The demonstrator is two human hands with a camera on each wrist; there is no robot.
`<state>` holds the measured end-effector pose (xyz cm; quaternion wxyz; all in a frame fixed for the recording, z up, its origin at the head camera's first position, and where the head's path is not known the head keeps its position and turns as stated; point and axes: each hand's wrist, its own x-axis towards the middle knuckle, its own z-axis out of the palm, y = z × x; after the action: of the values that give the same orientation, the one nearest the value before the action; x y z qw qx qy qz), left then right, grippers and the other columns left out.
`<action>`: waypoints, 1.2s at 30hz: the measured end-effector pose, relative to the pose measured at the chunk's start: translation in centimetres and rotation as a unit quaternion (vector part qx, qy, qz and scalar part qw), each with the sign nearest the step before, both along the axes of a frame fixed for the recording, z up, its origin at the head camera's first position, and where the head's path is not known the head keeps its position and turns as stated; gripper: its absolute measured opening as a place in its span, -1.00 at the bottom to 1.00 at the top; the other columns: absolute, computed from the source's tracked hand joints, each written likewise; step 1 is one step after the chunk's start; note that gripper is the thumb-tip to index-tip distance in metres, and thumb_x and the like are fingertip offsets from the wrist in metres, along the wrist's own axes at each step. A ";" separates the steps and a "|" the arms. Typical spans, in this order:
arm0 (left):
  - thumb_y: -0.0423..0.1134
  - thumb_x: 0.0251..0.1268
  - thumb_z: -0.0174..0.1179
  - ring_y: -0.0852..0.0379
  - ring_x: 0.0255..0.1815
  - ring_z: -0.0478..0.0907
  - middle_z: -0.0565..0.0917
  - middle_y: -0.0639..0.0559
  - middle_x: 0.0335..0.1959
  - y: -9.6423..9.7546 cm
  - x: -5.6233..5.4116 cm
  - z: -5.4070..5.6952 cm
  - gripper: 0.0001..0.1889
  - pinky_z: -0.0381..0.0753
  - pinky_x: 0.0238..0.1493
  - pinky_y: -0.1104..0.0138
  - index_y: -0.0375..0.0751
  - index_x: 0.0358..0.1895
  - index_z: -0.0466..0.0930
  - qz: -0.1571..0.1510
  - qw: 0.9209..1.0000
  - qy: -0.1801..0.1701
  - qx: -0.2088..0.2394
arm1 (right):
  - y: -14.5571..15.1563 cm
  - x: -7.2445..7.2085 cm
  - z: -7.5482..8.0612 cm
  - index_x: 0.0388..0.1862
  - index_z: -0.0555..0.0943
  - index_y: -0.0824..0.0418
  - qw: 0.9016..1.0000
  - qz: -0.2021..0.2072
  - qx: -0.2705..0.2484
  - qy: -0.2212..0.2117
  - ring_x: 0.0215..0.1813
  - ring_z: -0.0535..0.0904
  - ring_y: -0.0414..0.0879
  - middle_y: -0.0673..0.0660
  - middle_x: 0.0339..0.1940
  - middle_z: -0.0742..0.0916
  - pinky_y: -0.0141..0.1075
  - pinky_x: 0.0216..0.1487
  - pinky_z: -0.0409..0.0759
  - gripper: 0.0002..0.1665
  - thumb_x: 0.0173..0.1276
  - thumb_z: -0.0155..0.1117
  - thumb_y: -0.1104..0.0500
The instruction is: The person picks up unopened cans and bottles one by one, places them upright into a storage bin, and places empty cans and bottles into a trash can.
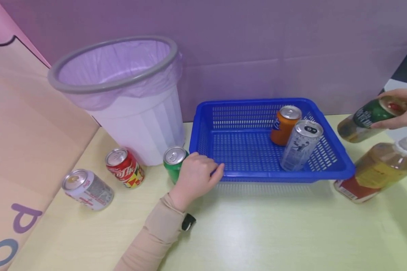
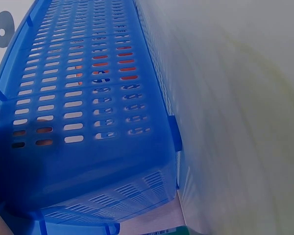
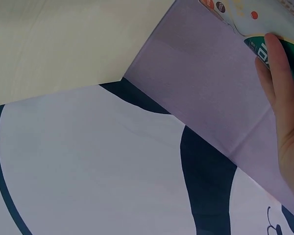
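Note:
My left hand (image 1: 196, 175) grips the front left corner of a blue plastic basket (image 1: 257, 176), its fingers curled at the rim. Close beside that hand stands a green can (image 1: 171, 171), partly hidden by it. In the left wrist view the slotted wall of the basket (image 2: 83, 171) fills the left side. Over at the far right, my right hand (image 1: 401, 111) holds a tilted can with a green band (image 1: 367, 114) between thumb and fingers. The right wrist view shows the fingers (image 3: 281, 73) against this can's green and white side.
Inside the basket stand an orange can (image 1: 283, 130) and a silver can (image 1: 298, 150). A plastic bottle of amber liquid (image 1: 376, 171) leans at its right end. Left of it are a lined white bin (image 1: 149, 124), a red can (image 1: 127, 171) and a silver-white can (image 1: 89, 192).

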<state>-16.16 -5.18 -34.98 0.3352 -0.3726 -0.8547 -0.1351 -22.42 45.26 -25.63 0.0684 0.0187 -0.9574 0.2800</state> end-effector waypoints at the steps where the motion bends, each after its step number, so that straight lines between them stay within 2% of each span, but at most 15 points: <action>1: -0.13 0.26 0.01 0.25 -0.79 0.23 0.38 0.18 -0.87 0.0 0.0 0.0 -0.53 0.21 -0.58 0.38 -0.03 -0.87 0.34 0.000 1.000 0.000 0.001 | 0.0 0.0 0.1 -0.18 0.38 -0.35 1.000 0.000 -0.016 0.009 -0.53 0.43 -0.50 -0.44 -0.51 0.52 -0.49 -0.60 0.49 -0.23 -0.15 0.53 0.38; 2: -0.13 0.26 0.00 0.25 -0.79 0.23 0.38 0.18 -0.87 0.0 0.0 0.0 -0.53 0.21 -0.58 0.38 -0.03 -0.87 0.33 0.000 1.000 -0.001 0.002 | 0.0 0.1 0.3 -0.23 0.35 -0.42 1.000 -0.002 -0.026 0.013 -0.54 0.43 -0.50 -0.53 -0.53 0.47 -0.49 -0.61 0.49 -0.18 -0.16 0.53 0.40; 5: -0.13 0.27 -0.01 0.25 -0.79 0.23 0.37 0.19 -0.87 -0.1 0.0 0.0 -0.53 0.21 -0.58 0.38 -0.02 -0.87 0.33 0.000 1.000 -0.003 0.003 | 0.1 0.0 0.6 -0.11 0.44 -0.22 0.999 -0.010 -0.005 0.036 -0.57 0.40 -0.52 -0.60 -0.52 0.42 -0.52 -0.64 0.44 -0.26 -0.18 0.55 0.36; 9: -0.13 0.26 0.01 0.25 -0.79 0.22 0.36 0.19 -0.87 0.0 0.0 -0.1 -0.53 0.21 -0.59 0.38 -0.02 -0.88 0.31 0.002 1.000 -0.006 0.000 | 0.8 -0.1 0.6 -0.14 0.45 -0.25 0.997 -0.006 -0.009 0.078 -0.61 0.37 -0.56 -0.67 -0.54 0.39 -0.56 -0.67 0.39 -0.24 -0.23 0.56 0.37; 11: -0.13 0.26 0.01 0.25 -0.79 0.21 0.35 0.19 -0.87 0.0 0.0 -0.1 -0.53 0.21 -0.59 0.38 -0.02 -0.88 0.31 0.003 1.000 -0.006 -0.002 | 1.1 -0.2 0.7 -0.21 0.35 -0.46 0.997 -0.008 -0.031 0.076 -0.61 0.39 -0.56 -0.65 -0.54 0.41 -0.55 -0.68 0.41 -0.14 -0.21 0.56 0.38; 12: -0.13 0.26 0.01 0.25 -0.79 0.21 0.35 0.19 -0.87 0.0 0.0 -0.1 -0.53 0.21 -0.59 0.39 -0.02 -0.87 0.31 0.004 1.000 -0.007 -0.003 | 1.3 -0.3 0.8 -0.23 0.33 -0.48 0.996 -0.008 -0.041 0.074 -0.60 0.40 -0.56 -0.65 -0.53 0.42 -0.56 -0.68 0.42 -0.12 -0.21 0.55 0.39; 16: -0.14 0.25 0.02 0.26 -0.79 0.20 0.35 0.19 -0.87 0.0 0.0 -0.2 -0.53 0.20 -0.59 0.39 -0.02 -0.88 0.31 0.003 1.000 -0.007 -0.004 | 1.2 -0.1 1.5 -0.12 0.27 -0.49 0.998 -0.020 -0.028 0.054 -0.54 0.37 -0.61 -0.62 -0.46 0.37 -0.57 -0.64 0.44 -0.13 -0.10 0.53 0.32; 19: -0.13 0.26 0.01 0.26 -0.79 0.19 0.34 0.19 -0.88 0.0 0.0 -0.1 -0.53 0.19 -0.59 0.39 -0.02 -0.88 0.30 0.003 1.000 -0.006 -0.003 | 0.5 0.3 2.2 -0.10 0.29 -0.51 0.996 -0.013 -0.014 0.082 -0.48 0.32 -0.68 -0.62 -0.42 0.36 -0.67 -0.56 0.36 -0.11 -0.14 0.54 0.32; 22: -0.13 0.26 0.01 0.25 -0.79 0.19 0.33 0.19 -0.88 -0.1 0.0 0.0 -0.52 0.20 -0.59 0.39 -0.02 -0.88 0.30 0.004 1.000 -0.007 -0.001 | -0.5 0.8 2.9 -0.12 0.35 -0.49 0.994 -0.003 -0.038 0.098 -0.44 0.33 -0.70 -0.63 -0.42 0.41 -0.73 -0.51 0.31 -0.10 -0.19 0.55 0.37; 27: -0.14 0.26 0.01 0.25 -0.79 0.19 0.32 0.19 -0.88 0.0 0.0 0.2 -0.52 0.21 -0.58 0.38 -0.02 -0.88 0.29 0.004 1.000 -0.007 0.000 | -2.1 1.3 3.4 -0.09 0.44 -0.41 0.989 0.022 -0.059 0.132 -0.45 0.39 -0.69 -0.61 -0.40 0.47 -0.73 -0.53 0.33 -0.08 -0.26 0.54 0.46; 31: -0.14 0.26 0.02 0.25 -0.79 0.18 0.31 0.19 -0.88 0.0 0.0 0.2 -0.52 0.20 -0.59 0.38 -0.02 -0.88 0.28 0.003 1.000 -0.006 0.001 | -2.8 1.7 3.6 -0.03 0.44 -0.40 0.990 0.015 -0.044 0.136 -0.45 0.37 -0.72 -0.62 -0.40 0.45 -0.73 -0.54 0.33 -0.07 -0.25 0.55 0.43; 36: -0.14 0.25 0.04 0.25 -0.79 0.20 0.32 0.19 -0.88 0.1 -0.1 0.4 -0.53 0.21 -0.59 0.38 -0.03 -0.88 0.29 0.004 1.000 -0.006 0.000 | -3.5 2.4 3.9 -0.01 0.44 -0.38 0.990 0.014 -0.050 0.133 -0.43 0.38 -0.71 -0.61 -0.39 0.46 -0.73 -0.52 0.33 -0.07 -0.24 0.54 0.43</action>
<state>-16.25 -5.12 -34.62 0.3305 -0.3684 -0.8582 -0.1365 -20.05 41.74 -21.74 0.1922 0.0656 -0.9243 0.3231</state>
